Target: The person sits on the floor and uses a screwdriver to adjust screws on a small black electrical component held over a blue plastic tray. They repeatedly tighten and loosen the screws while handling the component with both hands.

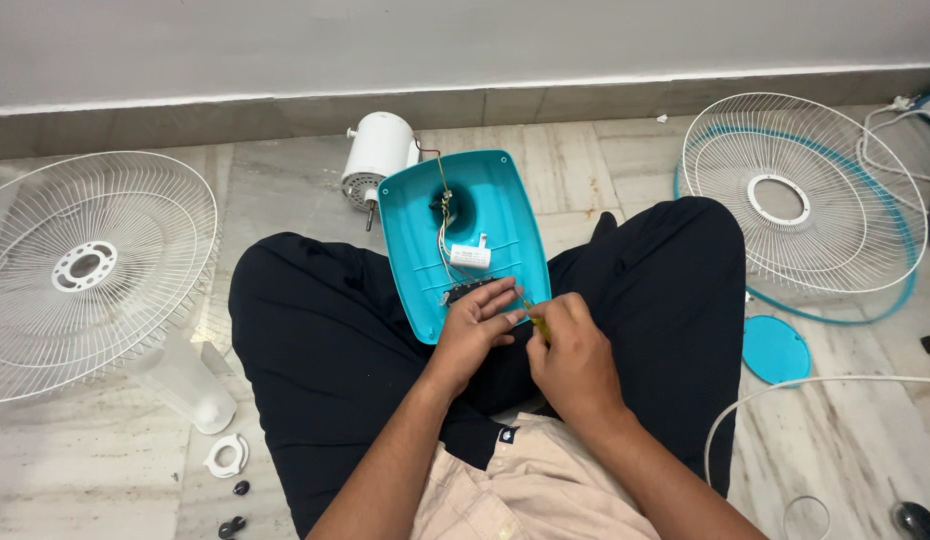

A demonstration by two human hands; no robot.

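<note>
A turquoise fan base shell [500, 205] lies upside down across my lap, its hollow side up. Inside it are thin wires [445, 215], a small white capacitor [470, 257] and a dark switch block [470, 288] near its lower edge. My left hand [477, 325] rests its fingers on that lower edge beside the switch block. My right hand [570, 355] grips a thin yellow-green screwdriver [536, 322], its tip pointing toward the shell's edge. A white fan motor [377, 155] lies on the floor behind the shell, joined to it by the wires.
A white wire fan guard [45, 330] lies at left over a translucent blade [190, 385]. Another guard with a turquoise rim [865, 200] lies at right, a turquoise round cap [775, 350] below it. White cables [785, 390] curl at right. A white ring [226, 457] and small dark parts [235, 505] sit lower left.
</note>
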